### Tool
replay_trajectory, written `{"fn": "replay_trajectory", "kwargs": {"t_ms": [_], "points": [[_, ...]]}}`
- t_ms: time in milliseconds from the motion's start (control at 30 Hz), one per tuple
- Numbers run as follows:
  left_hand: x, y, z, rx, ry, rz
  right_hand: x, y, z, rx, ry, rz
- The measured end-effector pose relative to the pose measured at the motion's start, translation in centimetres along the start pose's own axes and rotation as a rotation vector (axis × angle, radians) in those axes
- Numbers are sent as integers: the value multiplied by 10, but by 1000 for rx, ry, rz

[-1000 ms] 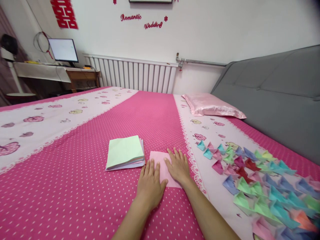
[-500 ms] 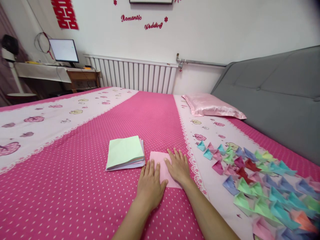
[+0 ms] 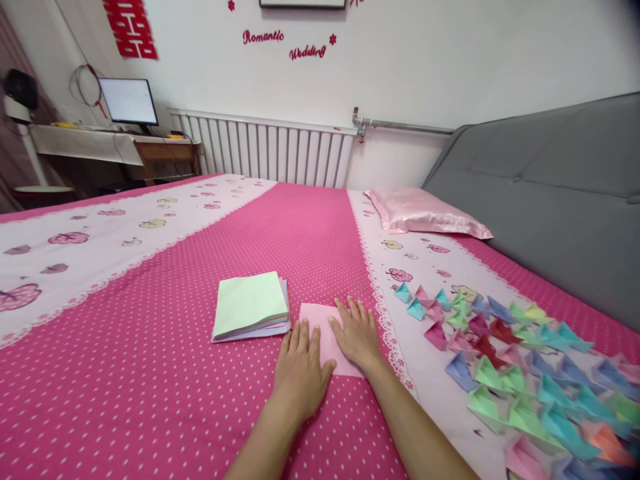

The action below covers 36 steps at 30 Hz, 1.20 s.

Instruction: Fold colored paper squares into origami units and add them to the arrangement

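Observation:
A pink paper sheet (image 3: 321, 317) lies flat on the pink dotted bedspread (image 3: 150, 373). My left hand (image 3: 300, 370) rests palm down on its left part, fingers together and flat. Palm down on the sheet's right part is my right hand (image 3: 356, 333), its fingers slightly spread. Neither hand grips anything. Just left of the sheet sits a stack of coloured paper (image 3: 251, 305) with a light green sheet on top.
Several folded paper shapes (image 3: 505, 363) in many colours are spread over the bed to the right. A pink pillow (image 3: 425, 212) lies further back by the grey headboard (image 3: 550, 193). A radiator (image 3: 265, 148) and a desk with a monitor (image 3: 127, 100) stand beyond the bed.

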<state>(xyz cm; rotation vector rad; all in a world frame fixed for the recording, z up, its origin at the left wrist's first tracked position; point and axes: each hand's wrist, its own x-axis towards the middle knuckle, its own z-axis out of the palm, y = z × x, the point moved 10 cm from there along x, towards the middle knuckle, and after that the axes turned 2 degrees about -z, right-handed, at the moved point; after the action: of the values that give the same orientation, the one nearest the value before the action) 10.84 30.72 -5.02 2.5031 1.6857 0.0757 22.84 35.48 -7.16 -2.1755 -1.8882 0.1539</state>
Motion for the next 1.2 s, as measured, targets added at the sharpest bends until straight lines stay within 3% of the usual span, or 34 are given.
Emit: {"fn": "replay_trajectory", "kwargs": {"t_ms": [1200], "points": [[1, 0, -1, 8, -20, -2, 0, 0, 1, -7, -16, 5]]}}
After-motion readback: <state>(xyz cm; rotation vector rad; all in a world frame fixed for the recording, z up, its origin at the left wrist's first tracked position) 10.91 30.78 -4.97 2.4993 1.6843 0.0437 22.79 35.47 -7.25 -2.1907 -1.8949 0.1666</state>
